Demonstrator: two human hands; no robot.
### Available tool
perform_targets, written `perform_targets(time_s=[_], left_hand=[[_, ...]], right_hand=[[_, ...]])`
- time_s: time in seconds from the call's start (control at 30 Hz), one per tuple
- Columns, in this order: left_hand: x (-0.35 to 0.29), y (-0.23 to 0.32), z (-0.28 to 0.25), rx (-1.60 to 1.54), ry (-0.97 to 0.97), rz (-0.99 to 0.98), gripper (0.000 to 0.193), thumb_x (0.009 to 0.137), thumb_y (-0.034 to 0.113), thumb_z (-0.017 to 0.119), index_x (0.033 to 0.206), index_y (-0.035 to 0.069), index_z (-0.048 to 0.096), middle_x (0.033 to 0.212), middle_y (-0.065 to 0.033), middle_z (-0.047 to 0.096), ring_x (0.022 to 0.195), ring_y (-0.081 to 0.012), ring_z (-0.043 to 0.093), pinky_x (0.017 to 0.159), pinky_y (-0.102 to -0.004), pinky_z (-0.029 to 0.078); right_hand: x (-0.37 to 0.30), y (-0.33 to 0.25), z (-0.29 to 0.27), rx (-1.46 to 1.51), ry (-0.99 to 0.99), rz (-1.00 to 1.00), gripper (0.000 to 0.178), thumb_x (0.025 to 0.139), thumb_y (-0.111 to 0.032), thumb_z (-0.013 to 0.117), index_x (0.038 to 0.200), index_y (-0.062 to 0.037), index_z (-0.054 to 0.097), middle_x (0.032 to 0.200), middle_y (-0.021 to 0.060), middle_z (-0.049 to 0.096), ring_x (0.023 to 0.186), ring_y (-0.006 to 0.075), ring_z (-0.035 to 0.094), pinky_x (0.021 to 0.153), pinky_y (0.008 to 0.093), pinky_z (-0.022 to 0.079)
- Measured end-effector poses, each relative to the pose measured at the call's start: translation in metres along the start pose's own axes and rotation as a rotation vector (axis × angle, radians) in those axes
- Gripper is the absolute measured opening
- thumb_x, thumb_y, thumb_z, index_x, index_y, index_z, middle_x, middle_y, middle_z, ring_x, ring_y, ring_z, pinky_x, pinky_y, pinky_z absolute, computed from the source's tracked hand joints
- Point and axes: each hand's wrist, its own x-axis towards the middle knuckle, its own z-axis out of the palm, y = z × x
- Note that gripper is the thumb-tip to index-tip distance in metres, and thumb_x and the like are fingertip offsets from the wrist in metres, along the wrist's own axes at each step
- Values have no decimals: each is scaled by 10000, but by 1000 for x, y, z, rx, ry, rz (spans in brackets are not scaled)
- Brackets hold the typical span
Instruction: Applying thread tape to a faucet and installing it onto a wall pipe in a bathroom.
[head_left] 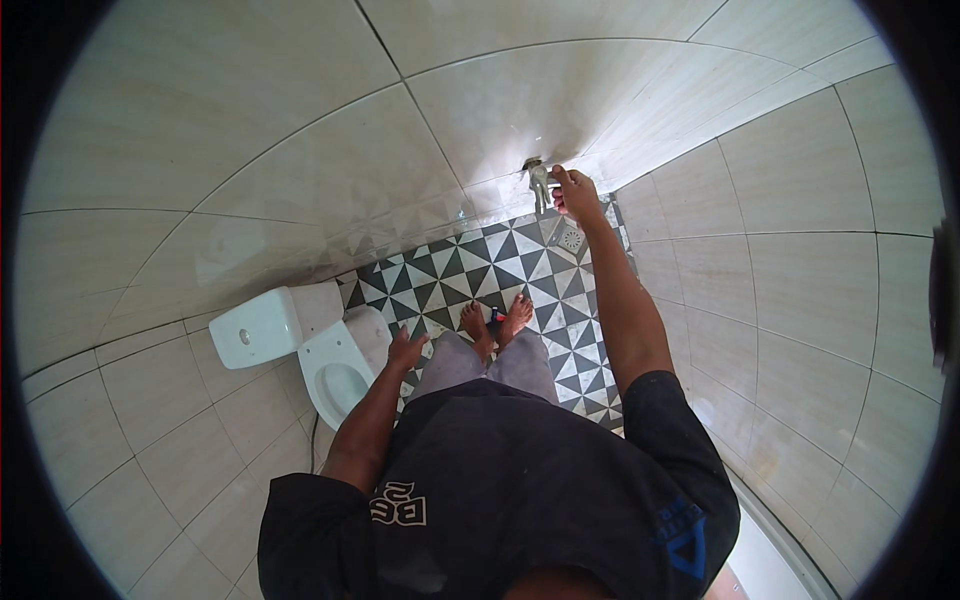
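Observation:
A metal tap (540, 187) juts from the tiled wall ahead of me. My right hand (577, 194) reaches out to it, with the fingers closed round the handle on the tap's right side. No water can be made out below the spout. My left hand (407, 349) hangs low by my left thigh, its fingers apart and nothing in it. Close beside that hand, on the left, stands a white toilet (340, 380) with its bowl uncovered.
The toilet's white cistern (255, 328) is against the left corner. A square floor drain (571, 238) lies below the tap. My bare feet stand on the black-and-white patterned floor (440, 275), with a small dark and red thing (495, 318) between them. Tiled walls close in on both sides.

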Motion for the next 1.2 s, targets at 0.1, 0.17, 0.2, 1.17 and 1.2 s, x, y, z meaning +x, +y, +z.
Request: perform_targets(time_s=[0.1, 0.17, 0.2, 1.17, 1.2], left_hand=[[10, 23, 1, -44, -30, 79, 947, 861, 451, 732, 1522, -69, 296, 1473, -298, 461, 1372, -343, 481, 1093, -377, 414], [15, 35, 3, -187, -17, 161, 885, 883, 415, 728, 1511, -63, 329, 1457, -287, 485, 1355, -325, 502, 1077, -378, 427], [17, 40, 4, -214, -15, 183, 885, 883, 415, 728, 1511, -63, 329, 1457, -287, 485, 1355, -325, 502, 1077, -378, 427], [31, -27, -41, -66, -60, 114, 755, 857, 484, 712, 1380, -30, 534, 1337, -222, 616, 1235, -308, 609, 1028, -389, 473], [31, -24, -40, -53, -52, 145, 755, 857, 484, 712, 1380, -30, 534, 1337, -222, 616, 1235, -308, 609, 1028, -389, 473]], right_hand=[[0, 3, 2, 19, 17, 0, 485, 957, -526, 624, 1014, -48, 677, 703, 18, 596, 558, 104, 555, 512, 255, 470], [0, 4, 3, 25, 28, 1, 479, 962, -523, 618, 1011, -51, 677, 703, 17, 596, 559, 104, 556, 512, 256, 470], [0, 4, 3, 33, 25, -4, 468, 968, -516, 613, 1011, -55, 678, 703, 14, 596, 561, 102, 558, 513, 255, 474], [-1, 14, 7, 116, 30, -51, 338, 987, -417, 632, 1078, -93, 654, 781, -8, 617, 647, 95, 592, 613, 267, 529], [-1, 15, 6, 119, 16, -77, 338, 987, -417, 632, 1078, -93, 654, 781, -8, 617, 647, 95, 592, 613, 267, 529]])
